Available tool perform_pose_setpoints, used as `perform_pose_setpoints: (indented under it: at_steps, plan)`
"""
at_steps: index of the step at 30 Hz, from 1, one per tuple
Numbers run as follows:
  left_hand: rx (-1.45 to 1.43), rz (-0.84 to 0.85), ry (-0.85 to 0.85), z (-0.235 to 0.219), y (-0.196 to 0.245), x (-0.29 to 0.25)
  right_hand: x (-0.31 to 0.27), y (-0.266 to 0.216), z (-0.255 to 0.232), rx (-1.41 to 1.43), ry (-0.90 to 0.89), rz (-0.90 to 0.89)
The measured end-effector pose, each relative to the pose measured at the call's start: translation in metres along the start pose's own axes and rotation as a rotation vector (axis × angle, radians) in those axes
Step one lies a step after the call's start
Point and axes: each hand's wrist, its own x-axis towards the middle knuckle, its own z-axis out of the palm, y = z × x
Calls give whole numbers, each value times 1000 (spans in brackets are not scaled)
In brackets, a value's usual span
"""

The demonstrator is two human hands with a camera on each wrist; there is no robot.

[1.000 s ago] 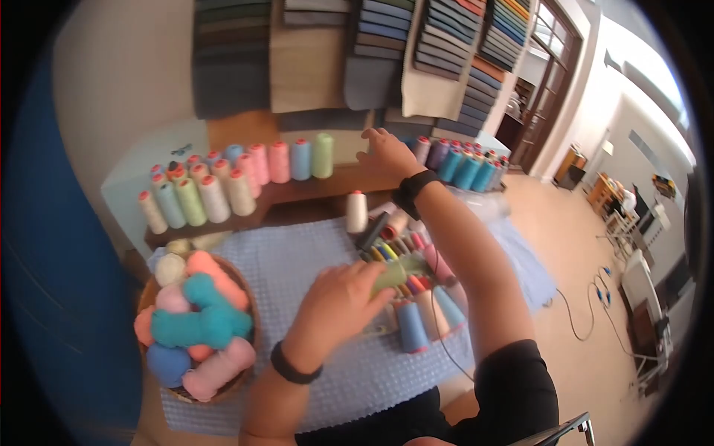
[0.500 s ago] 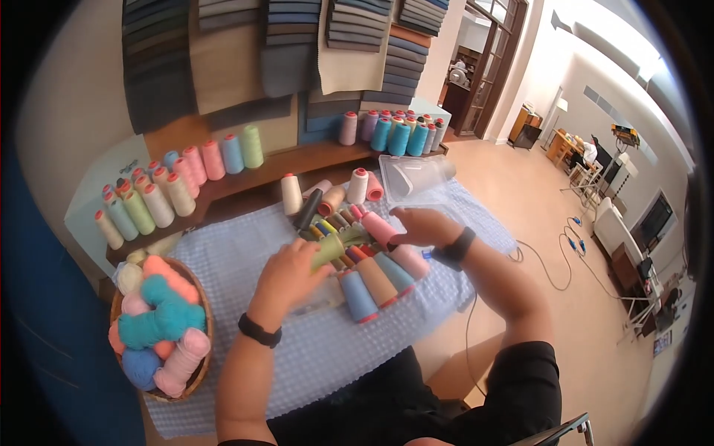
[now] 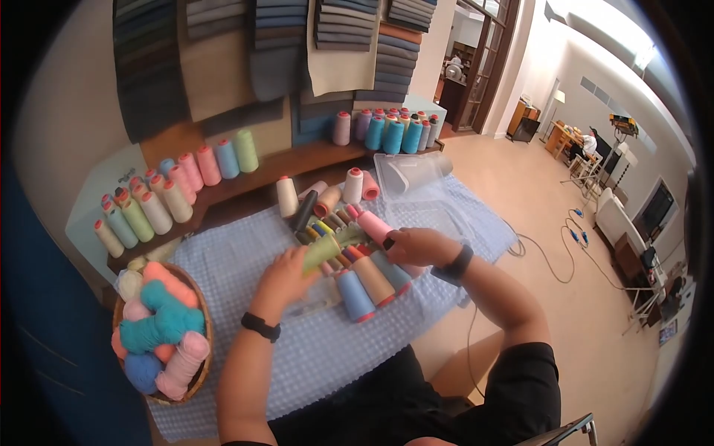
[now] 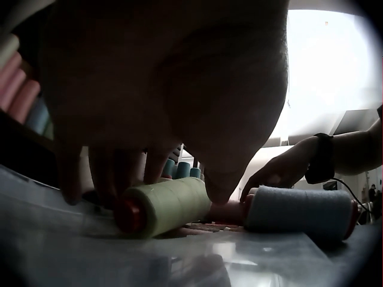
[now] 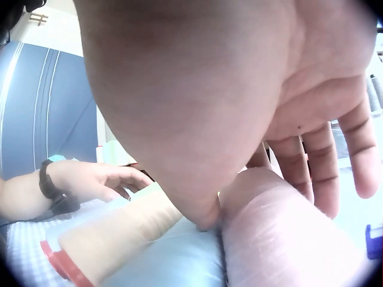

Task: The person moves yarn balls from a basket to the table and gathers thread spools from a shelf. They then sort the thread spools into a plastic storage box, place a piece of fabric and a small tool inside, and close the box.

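Note:
My left hand (image 3: 279, 279) lies over a pale green thread cone (image 3: 321, 251), thumb and fingers on either side of it; the left wrist view shows the green cone (image 4: 170, 206) on its side beneath the palm. My right hand (image 3: 420, 247) is on a pale pink thread cone (image 5: 278, 230), with the thumb on one side and fingers along the other. A brighter pink cone (image 3: 372, 224) lies just beyond its fingertips. Blue (image 3: 355, 296) and tan (image 3: 372, 281) cones lie on their sides between the hands, beside several small coloured spools (image 3: 321, 229).
A basket (image 3: 207, 320) of yarn skeins stands at left on the checked cloth (image 3: 245, 372). Upright cones (image 3: 156, 212) line the shelf (image 3: 282, 165) behind. A clear plastic box (image 3: 405, 182) lies at back right. Fabric swatches (image 3: 342, 44) hang above.
My right hand has come down from near the shelf to the pink cones and settled lower on them. My left hand stays at the green cone. The head view has swung right.

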Motion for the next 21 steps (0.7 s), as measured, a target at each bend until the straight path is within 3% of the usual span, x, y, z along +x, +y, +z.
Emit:
perform_pose_setpoints:
  at_steps: [3,6,8,11,14,17,21]
  plan:
    - [-9,-5,-11,3,-2,0,-13,-21,-18,81,19,84]
    - [10,74,85,15,-9,3,-23,-29,-24,76,100,84]
    - [17,84,80,14,-8,4,-29,-32,-29,70,170,60]
    - [40,66,28,11,-5,4,-30,-18,-35,-43,275,-122]
    - [78,36,-9,6,0,3,-30,-19,-44,193,470,-145]
    - [99,45,22,8,3,5,-28,-41,-52,367,709,-297]
    - [64,77,19,6,10,5,-1,-62,-37,757,776,-313]
